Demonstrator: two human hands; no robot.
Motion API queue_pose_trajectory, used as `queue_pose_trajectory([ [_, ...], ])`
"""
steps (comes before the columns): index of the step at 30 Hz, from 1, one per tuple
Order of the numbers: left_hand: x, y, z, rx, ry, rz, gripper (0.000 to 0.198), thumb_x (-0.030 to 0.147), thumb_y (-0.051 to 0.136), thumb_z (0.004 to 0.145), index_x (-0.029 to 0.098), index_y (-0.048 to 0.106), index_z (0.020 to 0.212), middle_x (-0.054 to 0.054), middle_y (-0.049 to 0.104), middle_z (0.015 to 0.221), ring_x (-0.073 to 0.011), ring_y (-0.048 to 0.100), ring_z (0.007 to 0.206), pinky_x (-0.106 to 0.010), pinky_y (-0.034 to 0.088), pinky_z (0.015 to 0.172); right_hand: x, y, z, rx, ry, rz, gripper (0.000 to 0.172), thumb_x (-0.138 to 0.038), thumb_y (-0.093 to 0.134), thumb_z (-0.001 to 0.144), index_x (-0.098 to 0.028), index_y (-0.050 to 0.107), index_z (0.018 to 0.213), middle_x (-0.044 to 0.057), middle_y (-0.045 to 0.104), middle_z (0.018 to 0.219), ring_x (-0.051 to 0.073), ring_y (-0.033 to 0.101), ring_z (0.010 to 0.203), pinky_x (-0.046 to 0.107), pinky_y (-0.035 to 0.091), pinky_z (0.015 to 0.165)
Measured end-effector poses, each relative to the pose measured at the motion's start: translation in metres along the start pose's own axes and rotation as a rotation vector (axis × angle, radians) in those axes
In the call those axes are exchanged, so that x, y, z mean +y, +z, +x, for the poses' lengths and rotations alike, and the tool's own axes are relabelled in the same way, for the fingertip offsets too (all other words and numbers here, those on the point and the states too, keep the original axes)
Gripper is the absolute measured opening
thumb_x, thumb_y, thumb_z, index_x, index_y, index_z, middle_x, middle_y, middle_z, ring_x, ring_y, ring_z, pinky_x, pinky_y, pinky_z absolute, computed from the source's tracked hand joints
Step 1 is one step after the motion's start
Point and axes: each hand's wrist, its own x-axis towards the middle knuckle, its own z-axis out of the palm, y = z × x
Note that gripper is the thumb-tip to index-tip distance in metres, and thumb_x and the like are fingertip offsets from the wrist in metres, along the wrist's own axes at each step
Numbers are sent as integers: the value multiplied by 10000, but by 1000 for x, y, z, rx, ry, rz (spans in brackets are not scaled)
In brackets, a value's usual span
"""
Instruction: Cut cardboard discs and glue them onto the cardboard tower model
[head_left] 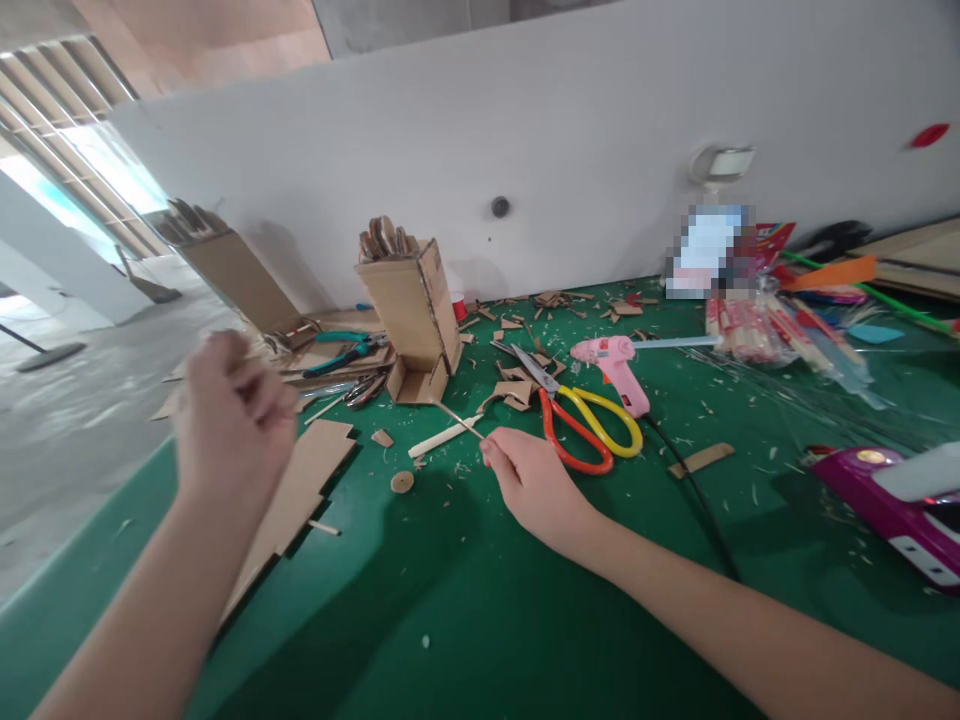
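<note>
On the green worktop (465, 600): yellow-and-orange scissors (556, 398) beside pink glue gun (616, 360); cardboard box (412, 310) toward far edge; teal pliers (346, 353) leftward.

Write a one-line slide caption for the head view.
Right hand pinches a thin pale stick over a scrap-strewn green table, beside yellow-and-orange-handled scissors and a pink glue gun; blurred left hand raised.

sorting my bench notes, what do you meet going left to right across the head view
left hand → cardboard box → right hand pinching a thin stick → bag of wooden sticks → purple gadget; scissors and glue gun overlap, left out
</note>
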Motion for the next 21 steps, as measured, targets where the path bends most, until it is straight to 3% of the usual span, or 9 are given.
queue_pose_trajectory([
  [2,0,-19,15,36,113,203,106,239,577,782,196,480,779,86,338,527,-47,298,401,-181,216,376,2,1,0,11,98,83,296,-255,332,948,-207,433,674,-31,445,558,122,449,516,250,369,524],
  [4,-11,-30,12,-257,78,535,211,313,627,758,193,524,898,54,479,670,-72,434,510,-194,341,456,5,2,1,24,217,220,300,-313,327,962,-204,474,724,-51,424,511,111,432,462,240,365,483],
  [6,-26,-31,-3,-660,161,892,329,343,673,708,197,576,986,-17,543,932,-127,537,691,-248,443,581,7,3,2,43,296,334,296,-359,338,962,-194,527,804,-50,453,526,107,443,447,233,363,449],
  [8,-39,-27,-21,-942,257,1028,341,346,615,758,218,577,1072,-49,523,1041,-180,563,856,-301,475,727,9,4,2,39,315,382,285,-383,371,950,-184,565,886,-33,493,591,106,472,469,228,361,432],
  [10,-46,-22,-34,-1093,333,1085,376,300,570,786,224,547,1154,-71,521,1123,-222,541,998,-355,452,862,8,4,2,31,321,391,261,-380,405,937,-182,575,951,-26,504,636,105,484,486,226,356,424],
  [12,-51,-21,-38,-1128,394,1128,420,248,555,783,222,519,1201,-84,512,1182,-256,490,1105,-406,397,958,6,4,2,25,321,390,237,-359,416,931,-186,561,1003,-33,493,635,104,468,482,228,352,427],
  [15,-55,-26,-35,-1062,361,1116,425,210,514,806,235,480,1228,-87,478,1236,-252,479,1130,-405,392,966,2,2,1,53,308,342,206,-312,372,937,-188,535,964,-57,426,589,96,391,448,230,324,426],
  [18,-59,-28,-31,-922,240,1055,423,211,467,845,259,409,1261,-66,515,1161,-210,545,1005,-350,448,860,-3,-1,0,58,281,198,194,-270,339,939,-195,498,857,-63,387,573,94,357,443,230,283,426],
  [21,-62,-26,-33,-781,151,1010,409,209,469,842,242,367,1236,-31,551,981,-162,565,775,-294,462,703,-8,-3,-2,-84,181,-16,184,-263,369,939,-194,485,813,-49,432,561,106,415,463,237,264,445],
])
